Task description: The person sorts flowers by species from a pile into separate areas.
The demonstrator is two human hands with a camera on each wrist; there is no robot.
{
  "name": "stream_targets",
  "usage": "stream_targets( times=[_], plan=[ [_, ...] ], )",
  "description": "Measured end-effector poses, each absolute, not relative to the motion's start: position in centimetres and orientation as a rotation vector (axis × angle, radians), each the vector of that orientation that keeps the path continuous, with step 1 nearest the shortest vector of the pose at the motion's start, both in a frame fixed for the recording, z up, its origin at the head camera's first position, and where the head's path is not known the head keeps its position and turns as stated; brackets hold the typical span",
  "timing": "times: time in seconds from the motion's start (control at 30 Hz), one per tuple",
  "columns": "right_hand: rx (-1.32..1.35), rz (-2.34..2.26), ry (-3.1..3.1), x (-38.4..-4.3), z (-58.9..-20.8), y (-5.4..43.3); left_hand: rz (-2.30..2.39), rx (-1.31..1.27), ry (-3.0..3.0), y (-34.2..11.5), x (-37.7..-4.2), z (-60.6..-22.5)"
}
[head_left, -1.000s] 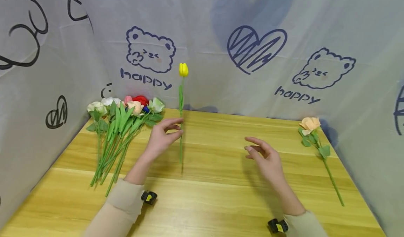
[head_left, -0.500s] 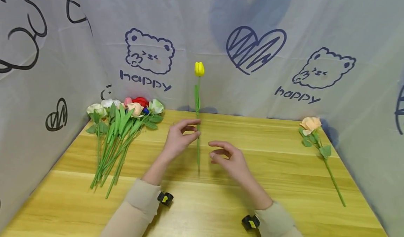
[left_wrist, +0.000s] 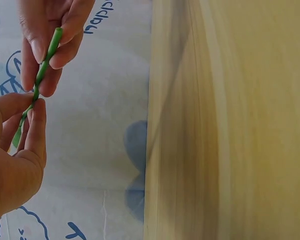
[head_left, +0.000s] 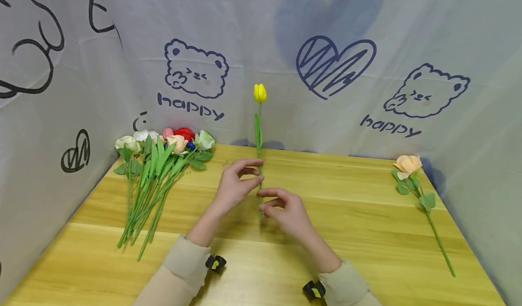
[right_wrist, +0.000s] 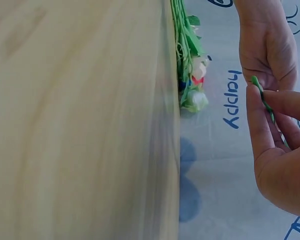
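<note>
A yellow tulip (head_left: 259, 93) stands upright over the middle of the table, its bloom against the back curtain. My left hand (head_left: 234, 186) pinches its green stem about halfway down, between thumb and fingers. Just below, my right hand (head_left: 288, 211) has thumb and fingers closed around the lower stem. In the left wrist view, the stem's cut end (left_wrist: 58, 33) sticks out past the right hand's fingers. The right wrist view shows the stem (right_wrist: 262, 95) running between the fingers of both hands; the bloom is hidden there.
At the left of the wooden table (head_left: 346, 251) lies a bunch of artificial flowers (head_left: 152, 174) in white, pink, red and peach. A single peach rose (head_left: 409, 164) lies on the right. Curtains with drawings (head_left: 269, 34) enclose the back and sides.
My left hand has carried the tulip rightward to the middle. My right hand has come in from the right and taken hold of the stem below the left.
</note>
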State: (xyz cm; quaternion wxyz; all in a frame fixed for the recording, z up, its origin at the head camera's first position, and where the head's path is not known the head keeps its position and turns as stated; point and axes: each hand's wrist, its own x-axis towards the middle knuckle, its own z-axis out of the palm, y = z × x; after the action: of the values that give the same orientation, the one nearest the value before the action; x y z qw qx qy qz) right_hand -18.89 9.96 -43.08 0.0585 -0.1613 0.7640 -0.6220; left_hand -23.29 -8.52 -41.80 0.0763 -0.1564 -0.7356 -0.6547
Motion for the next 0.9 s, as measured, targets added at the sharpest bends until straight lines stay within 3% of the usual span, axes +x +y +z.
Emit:
stream_targets(
  times=[0.43, 0.9],
  plan=[
    [-0.441, -1.896, 2.336, -18.2, -43.2, 10.4, -1.883, -0.507, -2.259, -8.7, -22.7, -41.5],
    [-0.312, -1.797, 2.507, -17.4, -42.8, 14.4, -1.653, -0.496, -2.310, -12.7, -22.1, -40.5]
  ],
)
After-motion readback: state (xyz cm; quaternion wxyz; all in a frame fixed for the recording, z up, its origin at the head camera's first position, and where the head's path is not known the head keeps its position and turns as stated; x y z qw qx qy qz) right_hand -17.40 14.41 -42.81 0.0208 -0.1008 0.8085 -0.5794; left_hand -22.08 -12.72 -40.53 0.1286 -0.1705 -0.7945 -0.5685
